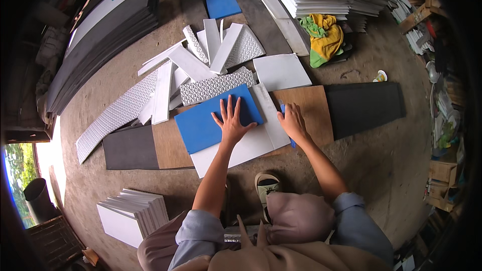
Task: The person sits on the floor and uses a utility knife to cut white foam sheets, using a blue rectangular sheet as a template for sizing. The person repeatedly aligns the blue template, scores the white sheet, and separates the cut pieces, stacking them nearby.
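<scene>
As left hand [232,120] presses blue sheet [216,119], knife [291,141] in right hand [292,122].

Left hand [231,120] presses blue sheet [201,123]; right hand [292,121] grips blue cutter [292,143].

Matt blue foam sheet [213,120] lying smooth at centre, white foam sheet [241,148] showing matt beneath it, embossed patterned strip [216,89] catching light at twelve o'clock, brown wooden board [311,108] sitting dull at three o'clock.
</scene>
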`<move>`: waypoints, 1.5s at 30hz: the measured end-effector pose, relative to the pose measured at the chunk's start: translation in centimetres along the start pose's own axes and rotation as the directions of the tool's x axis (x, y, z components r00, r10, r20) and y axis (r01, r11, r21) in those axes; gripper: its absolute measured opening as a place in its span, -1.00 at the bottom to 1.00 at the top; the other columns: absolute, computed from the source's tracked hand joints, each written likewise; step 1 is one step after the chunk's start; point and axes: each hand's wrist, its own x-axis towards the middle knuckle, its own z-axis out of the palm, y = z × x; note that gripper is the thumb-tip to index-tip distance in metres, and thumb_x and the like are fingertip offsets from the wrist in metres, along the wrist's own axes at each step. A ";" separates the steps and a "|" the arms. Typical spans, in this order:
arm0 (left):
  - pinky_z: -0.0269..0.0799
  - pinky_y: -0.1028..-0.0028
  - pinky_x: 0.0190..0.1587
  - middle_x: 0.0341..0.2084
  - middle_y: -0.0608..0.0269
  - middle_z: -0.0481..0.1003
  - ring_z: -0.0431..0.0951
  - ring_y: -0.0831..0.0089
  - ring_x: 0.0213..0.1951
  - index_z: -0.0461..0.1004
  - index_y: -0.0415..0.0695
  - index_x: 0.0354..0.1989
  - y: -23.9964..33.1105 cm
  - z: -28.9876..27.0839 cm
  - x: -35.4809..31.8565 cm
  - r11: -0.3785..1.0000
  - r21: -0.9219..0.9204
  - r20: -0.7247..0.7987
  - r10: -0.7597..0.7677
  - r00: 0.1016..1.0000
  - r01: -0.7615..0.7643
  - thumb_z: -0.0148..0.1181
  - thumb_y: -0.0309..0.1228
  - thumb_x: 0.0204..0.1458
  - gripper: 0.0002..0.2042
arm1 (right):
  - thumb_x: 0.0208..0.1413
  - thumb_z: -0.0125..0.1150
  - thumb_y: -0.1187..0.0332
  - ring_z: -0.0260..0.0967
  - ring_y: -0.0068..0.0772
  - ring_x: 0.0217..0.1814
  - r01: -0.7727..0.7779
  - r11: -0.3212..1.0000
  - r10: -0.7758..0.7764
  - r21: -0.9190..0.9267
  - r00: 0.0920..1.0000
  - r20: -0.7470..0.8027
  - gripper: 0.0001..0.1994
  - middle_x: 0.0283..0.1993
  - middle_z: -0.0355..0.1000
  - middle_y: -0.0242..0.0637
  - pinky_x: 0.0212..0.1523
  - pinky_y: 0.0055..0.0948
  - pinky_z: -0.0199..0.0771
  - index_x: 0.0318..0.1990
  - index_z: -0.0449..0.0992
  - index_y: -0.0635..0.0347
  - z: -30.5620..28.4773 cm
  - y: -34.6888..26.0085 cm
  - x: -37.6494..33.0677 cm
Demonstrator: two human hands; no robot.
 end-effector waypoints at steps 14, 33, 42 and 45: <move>-0.37 -0.42 -0.06 0.19 0.19 -0.12 -0.32 -0.07 0.23 0.28 0.21 -0.13 2.1 -3.3 -2.8 0.996 0.084 -0.105 0.035 0.994 -0.026 0.19 -0.09 -0.26 -0.56 | -0.25 0.21 0.50 0.16 -0.52 -0.50 -0.312 0.838 0.259 0.447 0.950 0.178 -0.73 -0.51 0.18 -0.40 -0.47 -0.47 0.23 -0.41 0.21 0.22 2.8 -2.9 3.5; 0.13 0.09 0.00 -0.01 -0.01 0.21 0.23 0.07 0.02 0.14 -0.14 0.02 -6.7 -22.1 -1.0 0.969 -0.107 -0.332 0.177 0.926 -0.224 0.03 -0.16 -0.04 -0.51 | -0.16 0.16 0.45 0.30 -0.33 -0.46 0.448 0.834 -0.291 0.322 0.853 -0.432 -0.77 -0.46 0.32 -0.25 -0.39 -0.41 0.27 -0.35 0.24 0.25 -19.6 -17.5 1.4; 0.23 0.28 -0.03 -0.21 -0.05 0.40 0.35 0.11 -0.08 0.21 -0.15 0.00 1.8 -33.1 -5.0 0.871 -0.085 -0.376 0.421 0.826 -0.483 0.02 -0.11 -0.03 -0.52 | -0.15 0.22 0.41 0.10 -0.65 -0.41 0.428 0.538 -0.228 0.726 0.903 -0.364 -0.75 -0.46 0.16 -0.48 -0.33 -0.63 0.12 -0.41 0.21 0.15 -20.3 -19.3 -1.6; 0.33 0.25 -0.21 -0.38 -0.06 0.45 0.45 0.05 -0.28 0.23 -0.14 -0.03 1.9 -32.1 -6.5 0.952 -0.128 -0.162 0.258 0.953 -0.279 0.08 -0.18 -0.08 -0.55 | -0.16 0.22 0.45 0.10 -0.67 -0.39 0.326 0.521 -0.162 0.789 0.945 -0.283 -0.75 -0.45 0.17 -0.49 -0.31 -0.67 0.10 -0.42 0.20 0.10 -18.1 -19.1 -2.4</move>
